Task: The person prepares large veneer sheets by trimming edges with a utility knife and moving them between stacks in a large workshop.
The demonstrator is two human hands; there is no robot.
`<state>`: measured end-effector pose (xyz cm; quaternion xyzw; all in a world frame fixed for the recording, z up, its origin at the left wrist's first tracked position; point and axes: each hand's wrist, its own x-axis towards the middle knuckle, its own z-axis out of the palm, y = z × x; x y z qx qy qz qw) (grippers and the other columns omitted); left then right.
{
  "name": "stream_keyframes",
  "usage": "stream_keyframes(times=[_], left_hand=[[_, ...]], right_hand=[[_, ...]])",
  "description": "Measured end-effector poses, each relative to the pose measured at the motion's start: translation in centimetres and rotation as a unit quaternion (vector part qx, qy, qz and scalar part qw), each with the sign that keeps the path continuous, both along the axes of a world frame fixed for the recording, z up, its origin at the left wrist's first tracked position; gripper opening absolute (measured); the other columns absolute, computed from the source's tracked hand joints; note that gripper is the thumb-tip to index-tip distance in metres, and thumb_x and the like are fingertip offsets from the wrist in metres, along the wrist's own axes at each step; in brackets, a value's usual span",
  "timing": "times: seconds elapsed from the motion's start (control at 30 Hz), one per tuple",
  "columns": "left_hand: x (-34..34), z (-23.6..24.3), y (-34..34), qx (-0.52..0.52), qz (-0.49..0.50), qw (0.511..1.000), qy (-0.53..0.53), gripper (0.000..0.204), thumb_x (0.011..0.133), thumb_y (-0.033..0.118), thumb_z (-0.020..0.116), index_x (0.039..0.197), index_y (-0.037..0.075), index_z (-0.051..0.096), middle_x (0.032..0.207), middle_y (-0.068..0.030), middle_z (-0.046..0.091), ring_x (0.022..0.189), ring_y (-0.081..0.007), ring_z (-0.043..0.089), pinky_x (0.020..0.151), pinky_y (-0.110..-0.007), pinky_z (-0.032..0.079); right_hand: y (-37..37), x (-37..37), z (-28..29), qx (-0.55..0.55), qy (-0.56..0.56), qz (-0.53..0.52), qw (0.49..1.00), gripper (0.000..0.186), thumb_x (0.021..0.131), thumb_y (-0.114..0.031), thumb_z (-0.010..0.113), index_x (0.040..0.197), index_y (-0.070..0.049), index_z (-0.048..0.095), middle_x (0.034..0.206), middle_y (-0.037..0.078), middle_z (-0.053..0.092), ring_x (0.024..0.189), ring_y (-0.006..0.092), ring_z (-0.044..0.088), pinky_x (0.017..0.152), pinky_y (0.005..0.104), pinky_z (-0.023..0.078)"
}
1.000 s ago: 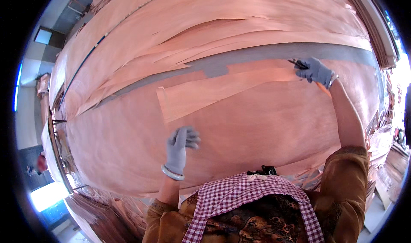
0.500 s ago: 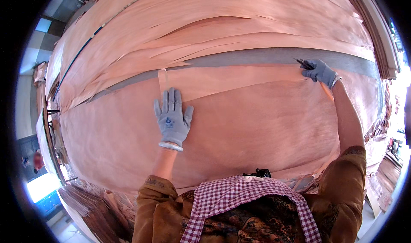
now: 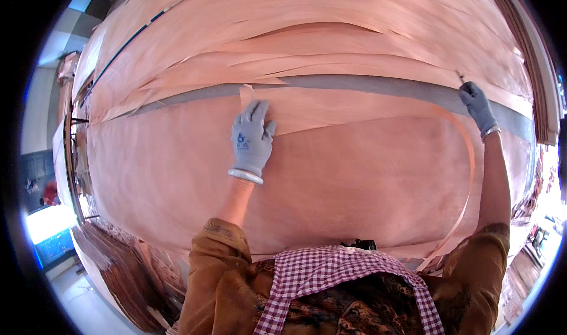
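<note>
My left hand point(image 3: 252, 137), in a grey glove, lies on a pale patch of wood veneer point(image 3: 331, 107), its fingers stretched out over the patch's left end. Under that patch is a broad reddish veneer sheet point(image 3: 354, 175). Farther right and raised, my gloved right hand point(image 3: 479, 107) is closed around the dark handle of a small knife point(image 3: 462, 79) whose thin tip points away from me. From the patch's right end a narrow veneer strip point(image 3: 471, 158) curves down toward my apron. A small torn veneer piece point(image 3: 247, 93) sticks out beyond my left fingertips.
Beyond a grey band point(image 3: 366, 84) spread more overlapping veneer sheets point(image 3: 354, 39) with split, wavy edges. A thin dark rod point(image 3: 127, 48) lies across them at the far left. Stacked veneer point(image 3: 112, 258) stands at the lower left, more boards point(image 3: 531, 57) at the right.
My right hand has moved right and away from the pale patch with the knife, and the narrow strip now bows out in a long curve. My left hand's fingers have drawn closer together.
</note>
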<state>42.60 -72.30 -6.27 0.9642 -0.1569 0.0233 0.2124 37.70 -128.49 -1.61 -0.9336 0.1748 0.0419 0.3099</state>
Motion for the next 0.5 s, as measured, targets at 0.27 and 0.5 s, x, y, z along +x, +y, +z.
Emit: stream_keyframes(times=[0.27,0.5], left_hand=[[1.0,-0.8,1.2,-0.050,0.009,0.999,-0.014,0.053,0.074,0.019,0.071,0.120,0.001,0.051,0.128,-0.0147,0.048,0.118,-0.0325,0.043,0.100,-0.042,0.034],[1.2,-0.5,0.6,-0.070,0.030,0.997,0.013,0.059,0.072,0.021,0.073,0.122,-0.001,0.050,0.129,-0.0163,0.048,0.117,-0.0341,0.044,0.100,-0.040,0.036]], right_hand=[[27.0,3.0,4.1,0.172,0.100,0.223,0.954,0.029,0.094,-0.032,0.045,0.096,-0.005,0.056,0.067,0.004,0.060,0.058,0.0132,0.056,0.051,0.0280,0.044],[40.4,8.6,-0.5,-0.106,0.058,0.316,0.941,0.024,0.090,-0.025,0.045,0.090,-0.005,0.059,0.085,0.017,0.066,0.079,0.0337,0.065,0.069,0.0437,0.051]])
